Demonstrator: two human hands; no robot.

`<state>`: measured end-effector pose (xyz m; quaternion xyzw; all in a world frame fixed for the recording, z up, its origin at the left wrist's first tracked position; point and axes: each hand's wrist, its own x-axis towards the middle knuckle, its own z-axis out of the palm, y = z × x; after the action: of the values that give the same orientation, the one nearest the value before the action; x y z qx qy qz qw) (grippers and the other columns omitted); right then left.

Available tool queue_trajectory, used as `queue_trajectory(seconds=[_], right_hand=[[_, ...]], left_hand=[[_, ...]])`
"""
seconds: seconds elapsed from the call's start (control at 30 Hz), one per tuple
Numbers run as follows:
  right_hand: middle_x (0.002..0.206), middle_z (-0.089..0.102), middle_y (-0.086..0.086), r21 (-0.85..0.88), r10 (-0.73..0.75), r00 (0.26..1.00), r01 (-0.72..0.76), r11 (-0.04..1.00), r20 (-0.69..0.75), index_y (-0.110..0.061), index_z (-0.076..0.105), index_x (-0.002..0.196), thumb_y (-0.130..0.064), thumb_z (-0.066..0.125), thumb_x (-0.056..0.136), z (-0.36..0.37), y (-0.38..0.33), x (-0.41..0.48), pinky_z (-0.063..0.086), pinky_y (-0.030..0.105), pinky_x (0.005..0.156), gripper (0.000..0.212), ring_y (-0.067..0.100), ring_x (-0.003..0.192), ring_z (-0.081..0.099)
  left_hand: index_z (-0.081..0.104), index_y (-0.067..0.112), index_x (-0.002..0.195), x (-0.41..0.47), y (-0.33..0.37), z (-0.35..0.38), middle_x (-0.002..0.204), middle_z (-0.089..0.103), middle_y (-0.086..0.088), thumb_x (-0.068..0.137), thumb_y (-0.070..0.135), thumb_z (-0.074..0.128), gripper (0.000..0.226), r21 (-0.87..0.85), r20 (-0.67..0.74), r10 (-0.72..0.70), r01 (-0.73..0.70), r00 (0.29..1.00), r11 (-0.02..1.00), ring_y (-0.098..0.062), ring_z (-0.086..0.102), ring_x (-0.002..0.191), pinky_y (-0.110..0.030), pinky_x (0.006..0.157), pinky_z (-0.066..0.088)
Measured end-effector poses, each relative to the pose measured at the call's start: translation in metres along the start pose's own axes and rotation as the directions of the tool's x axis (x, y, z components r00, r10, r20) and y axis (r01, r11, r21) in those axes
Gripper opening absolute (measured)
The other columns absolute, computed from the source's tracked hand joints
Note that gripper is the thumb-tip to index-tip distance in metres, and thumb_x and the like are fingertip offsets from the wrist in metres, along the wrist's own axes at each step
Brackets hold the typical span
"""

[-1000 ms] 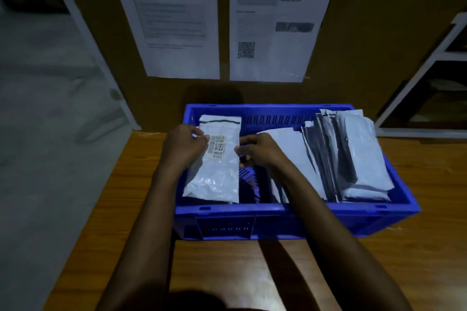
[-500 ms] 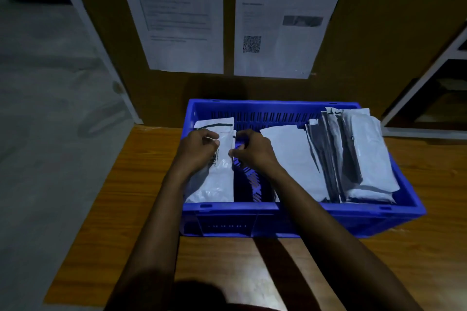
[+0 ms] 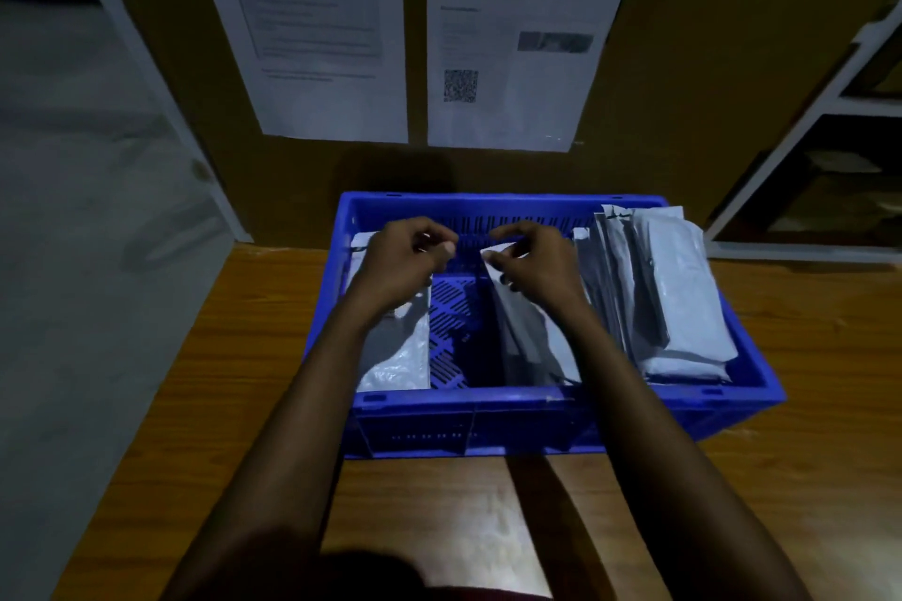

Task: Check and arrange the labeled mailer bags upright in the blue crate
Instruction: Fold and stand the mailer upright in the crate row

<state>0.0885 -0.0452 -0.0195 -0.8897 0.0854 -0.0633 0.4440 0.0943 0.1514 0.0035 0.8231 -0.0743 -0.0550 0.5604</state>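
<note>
The left bag (image 3: 398, 356) stood on end at the left side of the blue crate (image 3: 488, 420), close against its left wall. My left hand (image 3: 402, 264) was over the bag's top with the fingers curled. It hid that edge, so I could not tell whether I gripped the bag or only hovered above it.

The middle bag (image 3: 529, 347) leaned near the crate's centre. My right hand (image 3: 537, 259) pinched its upper corner between thumb and fingers. Between these two bags a strip of the crate's slotted floor showed bare.

At the right side of the crate a stack (image 3: 668, 298) of more bags stood on edge, pressed together, its outer face pale and glossy.

The crate sat in the middle of the frame on the wooden counter (image 3: 244, 405), with its far side near a brown wall (image 3: 707, 63). Both my forearms reached in from the bottom of the frame, over the crate's near rim.

Two printed sheets hung on the wall at the top of the frame, the left sheet (image 3: 312, 29) all text and the right sheet (image 3: 512, 39) carrying a square code and small pictures. A white shelf (image 3: 805, 251) showed at the right edge, and grey floor (image 3: 73, 259) filled the left.
</note>
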Motion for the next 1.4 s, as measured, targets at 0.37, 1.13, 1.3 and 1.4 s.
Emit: queue_trajectory(seconds=[0.37,1.13,1.3,1.4], right_hand=[[0.158,0.024,0.020,-0.517,0.279,0.936,-0.134,0.845,0.213,-0.024,0.033,0.154,-0.060,0.090,0.064,-0.028,0.037,-0.027,0.041,0.053,0.112,0.112,0.041,0.146,0.032],[0.132,0.058,0.007,-0.423,-0.208,0.963,0.263,0.867,0.171,-0.033,0.031,0.136,-0.042,0.093,0.051,-0.086,0.012,-0.031,0.046,0.047,0.098,0.106,0.032,0.119,0.055],[0.144,0.047,-0.002,-0.305,-0.298,0.953,0.268,0.914,-0.056,-0.028,0.039,0.145,-0.051,0.096,0.059,-0.112,0.017,-0.035,0.039,0.040,0.107,0.106,0.019,0.129,0.045],[0.146,0.041,-0.004,0.023,-0.160,0.980,0.164,0.986,-0.120,-0.033,0.037,0.145,-0.045,0.092,0.071,-0.112,0.026,-0.037,0.044,0.038,0.110,0.093,0.019,0.135,0.046]], left_hand=[[0.066,0.004,0.106,0.031,-0.011,0.072,0.107,0.069,-0.014,0.092,0.023,0.072,0.024,0.039,0.147,-0.317,0.314,0.937,0.949,-0.030,0.070,0.092,-0.049,0.076,0.064],[0.067,0.008,0.123,0.032,-0.015,0.046,0.107,0.075,-0.009,0.088,0.004,0.073,0.035,-0.692,0.183,-0.348,0.372,0.919,0.619,-0.029,0.071,0.099,-0.045,0.068,0.064],[0.064,0.008,0.129,0.034,-0.015,0.039,0.119,0.073,-0.012,0.090,-0.002,0.069,0.041,-0.819,0.136,-0.272,0.263,0.953,0.509,-0.028,0.072,0.103,-0.043,0.072,0.063],[0.062,0.007,0.131,0.035,-0.014,0.037,0.116,0.073,-0.010,0.090,-0.004,0.067,0.043,-0.843,0.116,-0.262,0.234,0.958,0.484,-0.026,0.073,0.098,-0.041,0.069,0.062]])
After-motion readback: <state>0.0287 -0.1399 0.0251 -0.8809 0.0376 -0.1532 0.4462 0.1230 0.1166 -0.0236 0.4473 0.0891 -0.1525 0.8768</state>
